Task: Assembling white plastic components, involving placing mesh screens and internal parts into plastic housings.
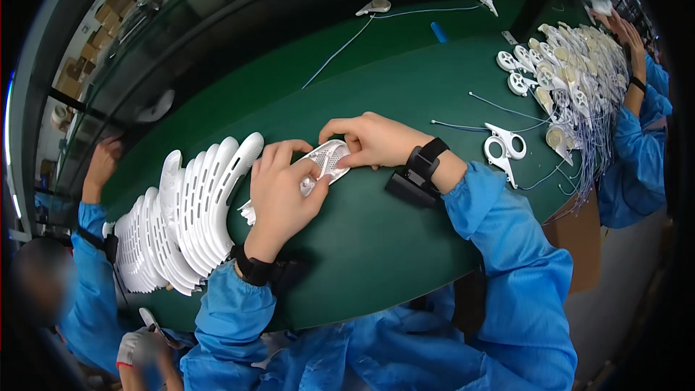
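Note:
Between my two hands, low over the green table (391, 246), is a white plastic shell (329, 156) with a mesh of small holes at its far end. My left hand (281, 185) is closed around its left side, and the palm hides much of it. At the far end of the shell, my right hand (376, 141) pinches the rim between thumb and fingers. Left of my left hand stands a row of curved white slotted shells (210, 203), nested against each other. A small white piece (247, 212) shows beside my left wrist.
A heap of white parts with wires (572, 80) covers the far right, with a white two-ring part (504, 148) nearer me. Wired white pieces (376, 6) and a blue strip (439, 32) lie at the back. Co-workers' hands (103, 159) show at both sides.

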Demonstrator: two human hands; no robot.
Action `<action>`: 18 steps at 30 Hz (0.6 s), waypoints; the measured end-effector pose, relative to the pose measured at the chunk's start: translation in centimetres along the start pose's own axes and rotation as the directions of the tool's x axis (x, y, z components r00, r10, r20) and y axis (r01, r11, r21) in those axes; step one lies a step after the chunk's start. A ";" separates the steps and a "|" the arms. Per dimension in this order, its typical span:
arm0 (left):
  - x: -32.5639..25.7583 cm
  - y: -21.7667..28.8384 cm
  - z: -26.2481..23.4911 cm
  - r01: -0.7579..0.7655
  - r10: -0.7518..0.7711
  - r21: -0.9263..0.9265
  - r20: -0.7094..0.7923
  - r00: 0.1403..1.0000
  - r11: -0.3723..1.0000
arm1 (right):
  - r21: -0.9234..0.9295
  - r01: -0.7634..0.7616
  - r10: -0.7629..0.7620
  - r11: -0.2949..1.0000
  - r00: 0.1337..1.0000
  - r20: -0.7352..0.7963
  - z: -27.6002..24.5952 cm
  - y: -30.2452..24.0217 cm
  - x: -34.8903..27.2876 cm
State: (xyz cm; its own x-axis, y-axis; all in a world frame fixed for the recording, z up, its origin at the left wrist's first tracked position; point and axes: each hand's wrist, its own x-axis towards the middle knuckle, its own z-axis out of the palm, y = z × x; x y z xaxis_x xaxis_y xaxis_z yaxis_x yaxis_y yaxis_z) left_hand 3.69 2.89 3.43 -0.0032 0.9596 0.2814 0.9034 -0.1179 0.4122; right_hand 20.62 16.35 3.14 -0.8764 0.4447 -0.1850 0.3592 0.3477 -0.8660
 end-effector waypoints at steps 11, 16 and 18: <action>0.9 0.7 0.1 -0.086 0.086 0.122 0.008 0.996 0.989 | -0.164 0.146 -0.158 0.976 0.985 -0.067 -0.2 0.5 0.4; 1.3 0.6 -0.4 -0.001 0.000 0.009 0.154 0.988 1.000 | -0.301 0.206 -0.253 0.931 0.959 -0.127 0.2 0.5 0.1; 1.3 0.6 -0.6 0.018 -0.018 0.001 0.226 0.974 1.000 | -0.328 0.233 -0.287 0.916 0.949 -0.129 0.5 0.9 0.3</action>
State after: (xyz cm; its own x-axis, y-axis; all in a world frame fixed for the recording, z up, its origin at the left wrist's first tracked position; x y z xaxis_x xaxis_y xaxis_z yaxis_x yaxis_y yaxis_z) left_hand 3.95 3.94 4.60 0.0777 0.9945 0.0706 0.9036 -0.1001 0.4166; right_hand 20.54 16.34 2.05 -0.8937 0.4284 0.1330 0.2302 0.6926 -0.6836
